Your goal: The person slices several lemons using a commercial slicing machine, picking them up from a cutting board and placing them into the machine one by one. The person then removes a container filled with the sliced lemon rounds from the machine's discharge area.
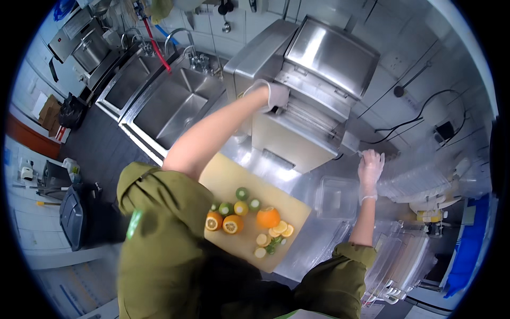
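Observation:
A stainless-steel countertop machine [293, 145], apparently a slicer, stands before me with its lid [334, 52] raised. Inside its opening lies a ridged metal shaft [312, 117]. My left hand [277, 95], in a clear glove, reaches into the left end of this opening; its fingertips are hidden. Beside the machine's right end, my gloved right hand [370, 169] is at a small metal part, with its grip unclear. Nearer me, a yellowish cutting board [223, 171] bears a trimmed orange [268, 217], orange halves [233, 224], trimmed green citrus [242, 193] and cut-off ends [280, 227].
A clear plastic container [338, 197] sits right of the board, near stacked clear containers [418, 179]. More clear bins [398, 259] stand at the lower right. Two steel sinks [175, 107] with a red hose [157, 46] lie left. A black cable [398, 131] runs along the wall.

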The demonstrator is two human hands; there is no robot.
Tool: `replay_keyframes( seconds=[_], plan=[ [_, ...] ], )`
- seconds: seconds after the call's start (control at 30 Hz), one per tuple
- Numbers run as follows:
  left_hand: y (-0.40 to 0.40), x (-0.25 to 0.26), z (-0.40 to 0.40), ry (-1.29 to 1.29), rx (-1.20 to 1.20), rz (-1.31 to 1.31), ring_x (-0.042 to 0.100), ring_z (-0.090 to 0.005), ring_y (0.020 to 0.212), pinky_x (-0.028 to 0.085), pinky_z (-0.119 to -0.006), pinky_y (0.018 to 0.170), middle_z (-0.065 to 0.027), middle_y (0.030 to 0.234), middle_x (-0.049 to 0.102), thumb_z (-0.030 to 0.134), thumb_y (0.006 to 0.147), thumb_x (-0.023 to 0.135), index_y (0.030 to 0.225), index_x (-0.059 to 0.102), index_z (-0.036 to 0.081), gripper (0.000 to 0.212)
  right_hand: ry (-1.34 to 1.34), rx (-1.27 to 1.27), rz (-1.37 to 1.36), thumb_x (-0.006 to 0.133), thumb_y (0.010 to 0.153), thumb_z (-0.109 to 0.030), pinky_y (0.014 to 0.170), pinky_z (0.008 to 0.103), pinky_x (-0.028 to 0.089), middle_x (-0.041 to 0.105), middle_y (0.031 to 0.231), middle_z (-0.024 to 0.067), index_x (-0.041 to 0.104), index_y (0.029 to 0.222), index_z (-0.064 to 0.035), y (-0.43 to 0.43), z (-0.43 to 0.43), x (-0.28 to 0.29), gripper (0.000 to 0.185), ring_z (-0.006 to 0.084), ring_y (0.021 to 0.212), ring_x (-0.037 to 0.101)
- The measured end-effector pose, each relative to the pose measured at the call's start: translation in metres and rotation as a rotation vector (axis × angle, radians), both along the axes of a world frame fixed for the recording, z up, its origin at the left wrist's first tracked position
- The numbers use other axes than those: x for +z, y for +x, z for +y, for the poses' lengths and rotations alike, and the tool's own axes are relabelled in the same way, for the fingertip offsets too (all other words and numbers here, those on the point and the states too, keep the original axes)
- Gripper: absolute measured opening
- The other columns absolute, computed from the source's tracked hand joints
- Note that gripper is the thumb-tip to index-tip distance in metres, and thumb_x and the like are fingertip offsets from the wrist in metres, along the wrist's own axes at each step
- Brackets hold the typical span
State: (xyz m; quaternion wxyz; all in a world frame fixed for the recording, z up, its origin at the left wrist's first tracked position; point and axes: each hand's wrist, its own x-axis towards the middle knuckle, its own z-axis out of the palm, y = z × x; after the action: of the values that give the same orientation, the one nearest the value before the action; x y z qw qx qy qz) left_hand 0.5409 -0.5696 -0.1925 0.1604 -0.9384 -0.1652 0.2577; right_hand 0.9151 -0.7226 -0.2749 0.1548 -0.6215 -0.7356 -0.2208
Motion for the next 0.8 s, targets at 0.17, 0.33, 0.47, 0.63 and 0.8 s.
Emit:
replay_keyframes(
  seconds=[0.17,0.33,0.47,0.63,0.8],
  plan=[
    [-0.035,0.081,-0.140,-0.186,0.729,-1.244,0.063,-0.0351,0.081,0.051,-0.042,0.069,-0.0210,0.088,0.064,0.015,0.086,0.049,0.098,0.063,0.005,0.021,0.040,0.005,-0.022,0.061,0.071,-0.008,0.101,0.0499,0.036,0.058,0.093,0.0015,0.062,0.087,-0.0112,-0.019,0.010,-0.005,0.016,0.0223,0.093,0.055],
    [-0.067,-0.034,-0.234,-0.359,0.803,-0.903,0.065,-0.0313,0.078,0.052,-0.040,0.067,-0.0117,0.087,0.067,0.015,0.086,0.052,0.101,0.062,0.009,0.020,-0.083,-0.164,-0.075,0.060,0.074,-0.011,0.101,0.0486,0.035,0.059,0.096,0.0003,0.063,0.089,-0.0124,-0.032,0.010,0.005,0.016,0.0211,0.095,0.056],
    [-0.055,-0.136,-0.244,-0.486,1.140,-0.440,0.066,-0.0298,0.081,0.053,-0.037,0.069,-0.0136,0.088,0.067,0.030,0.085,0.054,0.100,0.064,0.005,0.031,-0.114,-0.213,-0.194,0.062,0.072,-0.014,0.101,0.0451,0.036,0.061,0.096,0.0027,0.063,0.092,-0.0107,-0.048,0.017,0.009,0.020,0.0195,0.097,0.057],
    [-0.036,-0.143,-0.228,-0.630,1.107,-0.198,0.065,-0.0279,0.089,0.051,-0.035,0.076,-0.0162,0.095,0.067,0.031,0.076,0.060,0.095,0.067,0.003,0.034,-0.120,-0.169,-0.068,0.064,0.067,-0.010,0.094,0.0353,0.043,0.062,0.093,0.0065,0.063,0.089,-0.0075,-0.047,0.023,0.002,0.023,0.0231,0.094,0.059],
    [-0.059,-0.074,-0.208,-1.026,1.094,-0.467,0.062,-0.0241,0.096,0.047,-0.029,0.086,-0.0139,0.102,0.065,0.034,0.074,0.066,0.106,0.062,0.000,0.047,-0.238,-0.188,0.061,0.063,0.066,-0.007,0.081,0.0366,0.049,0.063,0.089,0.0077,0.062,0.087,-0.0064,-0.054,0.027,0.014,0.021,0.0252,0.088,0.061]
  ],
)
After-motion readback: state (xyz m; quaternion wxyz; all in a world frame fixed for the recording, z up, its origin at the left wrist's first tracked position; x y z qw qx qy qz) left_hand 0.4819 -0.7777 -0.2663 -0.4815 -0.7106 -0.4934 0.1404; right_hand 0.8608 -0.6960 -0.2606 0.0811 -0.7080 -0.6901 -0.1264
